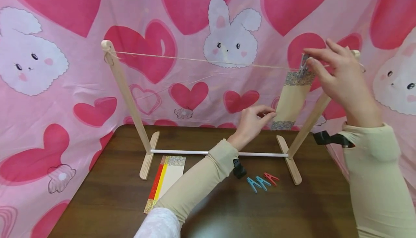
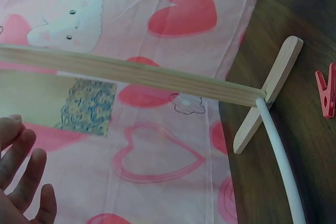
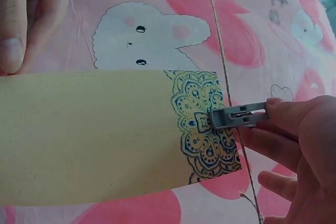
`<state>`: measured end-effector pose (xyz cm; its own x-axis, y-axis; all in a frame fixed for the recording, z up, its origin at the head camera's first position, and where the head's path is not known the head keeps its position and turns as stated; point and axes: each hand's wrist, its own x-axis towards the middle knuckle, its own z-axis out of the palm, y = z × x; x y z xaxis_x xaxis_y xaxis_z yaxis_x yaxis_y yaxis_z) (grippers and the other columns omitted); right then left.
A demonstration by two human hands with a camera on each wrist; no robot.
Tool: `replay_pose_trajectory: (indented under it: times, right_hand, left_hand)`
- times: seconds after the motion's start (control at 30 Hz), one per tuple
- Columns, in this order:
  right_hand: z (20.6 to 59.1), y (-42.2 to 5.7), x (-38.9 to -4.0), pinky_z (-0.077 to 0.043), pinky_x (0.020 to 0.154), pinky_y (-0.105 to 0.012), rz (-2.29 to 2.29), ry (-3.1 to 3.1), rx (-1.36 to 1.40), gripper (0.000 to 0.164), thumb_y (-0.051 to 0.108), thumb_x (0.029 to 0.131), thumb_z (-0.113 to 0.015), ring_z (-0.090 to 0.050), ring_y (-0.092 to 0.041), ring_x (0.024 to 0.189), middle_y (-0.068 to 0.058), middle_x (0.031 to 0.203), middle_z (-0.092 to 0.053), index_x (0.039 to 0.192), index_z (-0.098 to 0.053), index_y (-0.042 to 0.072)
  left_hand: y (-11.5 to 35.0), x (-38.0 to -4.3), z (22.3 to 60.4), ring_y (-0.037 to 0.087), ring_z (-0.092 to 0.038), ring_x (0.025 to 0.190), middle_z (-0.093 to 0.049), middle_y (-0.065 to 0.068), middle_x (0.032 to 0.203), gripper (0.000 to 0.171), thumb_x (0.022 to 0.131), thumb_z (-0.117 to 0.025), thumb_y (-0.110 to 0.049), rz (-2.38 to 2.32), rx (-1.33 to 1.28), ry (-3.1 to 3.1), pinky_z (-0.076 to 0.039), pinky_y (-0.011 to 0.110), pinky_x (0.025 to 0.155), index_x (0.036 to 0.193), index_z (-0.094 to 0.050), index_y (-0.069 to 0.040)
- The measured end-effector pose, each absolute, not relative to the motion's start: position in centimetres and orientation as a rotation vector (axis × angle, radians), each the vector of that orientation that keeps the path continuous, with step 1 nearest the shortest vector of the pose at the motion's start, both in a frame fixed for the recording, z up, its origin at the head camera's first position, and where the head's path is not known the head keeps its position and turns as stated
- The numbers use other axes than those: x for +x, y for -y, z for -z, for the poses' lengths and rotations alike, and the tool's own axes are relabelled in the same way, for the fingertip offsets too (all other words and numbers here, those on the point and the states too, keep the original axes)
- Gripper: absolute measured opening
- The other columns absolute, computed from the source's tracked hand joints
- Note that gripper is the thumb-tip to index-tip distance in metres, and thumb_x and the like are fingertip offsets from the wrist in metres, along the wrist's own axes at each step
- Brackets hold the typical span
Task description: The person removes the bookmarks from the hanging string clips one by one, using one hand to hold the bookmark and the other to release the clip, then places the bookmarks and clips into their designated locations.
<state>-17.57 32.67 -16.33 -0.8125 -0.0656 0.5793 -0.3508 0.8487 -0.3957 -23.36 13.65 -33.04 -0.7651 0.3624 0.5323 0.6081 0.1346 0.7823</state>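
A cream paper strip (image 1: pixel 291 102) with lace-patterned ends hangs from a twine line (image 1: pixel 201 60) near the line's right end. At its top edge sits a grey clothespin (image 3: pixel 239 115), its jaws over the patterned end and the twine. My right hand (image 1: pixel 346 77) pinches the clothespin's handles between thumb and forefinger. Lower down, my left hand (image 1: pixel 251 124) pinches the strip's left edge with thumb and forefinger tips; its other fingers (image 2: pixel 32 177) stay off the paper.
A wooden stand has a left post (image 1: pixel 128 93), a right post (image 2: pixel 157 77) and a white bottom rod (image 1: pixel 182 152). On the brown table (image 1: pixel 107 194) lie more paper strips (image 1: pixel 172 174), two blue clothespins (image 1: pixel 258 183) and a red clothespin (image 1: pixel 271 178). Behind hangs a pink heart-and-bunny cloth (image 1: pixel 191 21).
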Motion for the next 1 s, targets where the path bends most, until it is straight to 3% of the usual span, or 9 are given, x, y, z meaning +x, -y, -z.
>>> replay_pose_trajectory:
  times: [0.3, 0.37, 0.53, 0.6, 0.67, 0.7, 0.8, 0.9, 1.0]
  right_hand:
    - [16.24, -32.70, -17.51, 0.001, 0.125, -0.060, -0.716, 2.425, 0.304, 0.037, 0.016, 0.107, -0.059, -0.020, -0.027, 0.158, -0.014, 0.166, -0.035, 0.142, -0.063, 0.006]
    - [16.16, -32.74, -17.51, -0.001, 0.127, -0.053, -0.725, 2.417, 0.314, 0.036, 0.017, 0.106, -0.060, -0.022, -0.023, 0.158, -0.017, 0.158, -0.047, 0.140, -0.064, 0.005]
    - [15.83, -32.85, -17.27, 0.002, 0.127, -0.038, -0.774, 2.447, 0.289, 0.037, 0.017, 0.106, -0.060, -0.019, -0.014, 0.158, -0.019, 0.154, -0.051, 0.141, -0.063, 0.003]
    - [15.73, -32.90, -17.17, 0.002, 0.128, -0.043, -0.795, 2.462, 0.275, 0.038, 0.016, 0.106, -0.060, -0.017, -0.014, 0.159, -0.017, 0.161, -0.043, 0.141, -0.062, 0.001]
    - [15.71, -32.93, -17.17, 0.001, 0.127, -0.040, -0.808, 2.457, 0.279, 0.036, 0.016, 0.106, -0.061, -0.018, -0.014, 0.158, -0.019, 0.158, -0.047, 0.139, -0.063, 0.001]
    - [15.72, -32.98, -17.17, -0.007, 0.127, -0.037, -0.802, 2.456, 0.279, 0.036, 0.017, 0.106, -0.062, -0.021, -0.014, 0.158, -0.017, 0.158, -0.048, 0.138, -0.063, 0.001]
    - [15.78, -33.03, -17.14, -0.027, 0.113, -0.025, -0.781, 2.441, 0.285, 0.033, 0.018, 0.104, -0.065, -0.029, -0.014, 0.152, -0.011, 0.155, -0.052, 0.133, -0.066, 0.001]
    - [15.87, -32.99, -17.08, -0.033, 0.089, -0.019, -0.756, 2.421, 0.277, 0.031, 0.019, 0.103, -0.067, -0.036, -0.011, 0.142, -0.005, 0.149, -0.055, 0.129, -0.068, 0.002]
    - [15.95, -32.80, -17.08, -0.034, 0.088, -0.019, -0.767, 2.390, 0.269, 0.030, 0.019, 0.102, -0.068, -0.039, -0.005, 0.132, 0.004, 0.133, -0.058, 0.126, -0.069, 0.001]
  left_hand:
    - [-13.63, -23.21, 33.17, -0.003, -0.062, 0.075, -0.078, 0.001, 0.095, 0.017, 0.096, -0.077, -0.020, 1.643, -0.942, 2.227, -0.051, 0.011, 0.068, 0.109, -0.081, -0.009]
    - [-13.60, -23.21, 33.10, -0.004, -0.061, 0.074, -0.079, 0.001, 0.094, 0.017, 0.096, -0.077, -0.019, 1.637, -0.937, 2.233, -0.050, 0.011, 0.068, 0.109, -0.081, -0.009]
    - [-13.38, -23.21, 32.99, -0.002, -0.062, 0.074, -0.079, 0.002, 0.097, 0.017, 0.096, -0.077, -0.019, 1.667, -0.938, 2.228, -0.051, 0.012, 0.068, 0.109, -0.081, -0.008]
    - [-13.28, -23.17, 32.98, 0.001, -0.064, 0.076, -0.080, 0.002, 0.098, 0.018, 0.096, -0.077, -0.019, 1.672, -0.939, 2.226, -0.052, 0.012, 0.068, 0.110, -0.081, -0.008]
    - [-13.21, -23.15, 32.95, 0.004, -0.066, 0.077, -0.080, 0.002, 0.099, 0.019, 0.096, -0.077, -0.019, 1.673, -0.936, 2.231, -0.052, 0.012, 0.068, 0.111, -0.082, -0.008]
    - [-13.19, -23.15, 32.93, 0.004, -0.067, 0.077, -0.080, 0.002, 0.099, 0.019, 0.096, -0.078, -0.019, 1.667, -0.934, 2.235, -0.052, 0.012, 0.068, 0.111, -0.082, -0.009]
    - [-13.14, -23.16, 32.84, 0.001, -0.066, 0.076, -0.080, 0.002, 0.099, 0.019, 0.096, -0.078, -0.019, 1.648, -0.929, 2.244, -0.051, 0.012, 0.067, 0.110, -0.082, -0.009]
    - [-13.09, -23.18, 32.73, -0.004, -0.064, 0.075, -0.080, 0.001, 0.099, 0.018, 0.096, -0.078, -0.020, 1.621, -0.926, 2.249, -0.051, 0.011, 0.067, 0.110, -0.082, -0.009]
    - [-13.02, -23.18, 32.72, -0.005, -0.064, 0.074, -0.080, 0.002, 0.099, 0.019, 0.095, -0.078, -0.020, 1.607, -0.922, 2.253, -0.051, 0.011, 0.067, 0.110, -0.082, -0.009]
